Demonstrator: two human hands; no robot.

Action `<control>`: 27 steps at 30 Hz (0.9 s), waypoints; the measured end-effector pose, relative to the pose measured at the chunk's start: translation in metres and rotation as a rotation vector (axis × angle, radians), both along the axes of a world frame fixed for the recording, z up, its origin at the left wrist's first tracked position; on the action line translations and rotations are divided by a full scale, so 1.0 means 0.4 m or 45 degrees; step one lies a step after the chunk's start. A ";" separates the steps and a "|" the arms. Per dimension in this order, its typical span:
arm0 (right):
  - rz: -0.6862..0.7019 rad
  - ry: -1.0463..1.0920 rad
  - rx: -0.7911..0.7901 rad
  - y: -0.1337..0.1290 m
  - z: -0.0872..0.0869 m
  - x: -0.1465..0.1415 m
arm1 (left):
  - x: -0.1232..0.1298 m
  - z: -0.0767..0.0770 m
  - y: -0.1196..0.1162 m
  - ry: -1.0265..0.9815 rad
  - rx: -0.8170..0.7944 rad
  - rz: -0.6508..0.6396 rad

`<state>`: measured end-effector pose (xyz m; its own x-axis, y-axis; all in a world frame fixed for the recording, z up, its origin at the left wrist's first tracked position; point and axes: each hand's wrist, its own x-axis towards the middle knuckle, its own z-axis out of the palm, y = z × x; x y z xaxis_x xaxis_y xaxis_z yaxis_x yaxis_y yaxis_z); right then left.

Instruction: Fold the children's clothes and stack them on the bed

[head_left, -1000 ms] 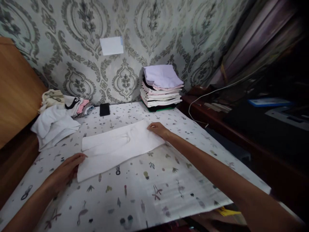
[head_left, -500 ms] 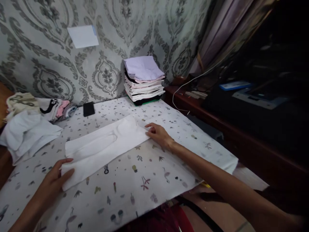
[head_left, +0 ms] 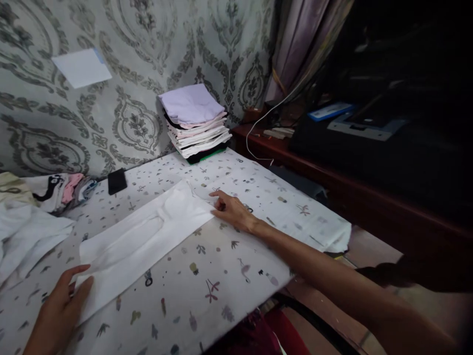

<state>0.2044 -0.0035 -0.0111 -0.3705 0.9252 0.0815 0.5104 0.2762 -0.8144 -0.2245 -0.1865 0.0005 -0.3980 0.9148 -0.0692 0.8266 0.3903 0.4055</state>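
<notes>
A white garment, folded into a long strip, lies slantwise on the patterned white cloth of the table. Its near left end is between the thumb and fingers of my left hand. At the far right end, my right hand pinches the garment's corner with thumb and fingertips. Shallow creases run along the middle of the strip.
Folded clothes with a lilac one on top are stacked by the wall. A black phone lies left of them. More clothes are heaped at the left edge. A white cable hangs over the dark red furniture.
The view has swung to the right, so most things appear further left. Both hands keep the same places at the two ends of the garment, which looks much the same.
</notes>
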 end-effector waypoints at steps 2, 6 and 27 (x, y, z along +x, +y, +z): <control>0.039 0.037 -0.019 0.004 0.002 0.008 | -0.004 -0.011 0.002 0.047 0.092 0.057; 0.074 0.078 -0.034 0.006 0.006 0.016 | -0.018 -0.019 0.016 0.220 -0.094 -0.002; 0.070 0.146 -0.082 0.032 0.003 0.024 | 0.399 0.027 0.553 0.198 0.036 -0.548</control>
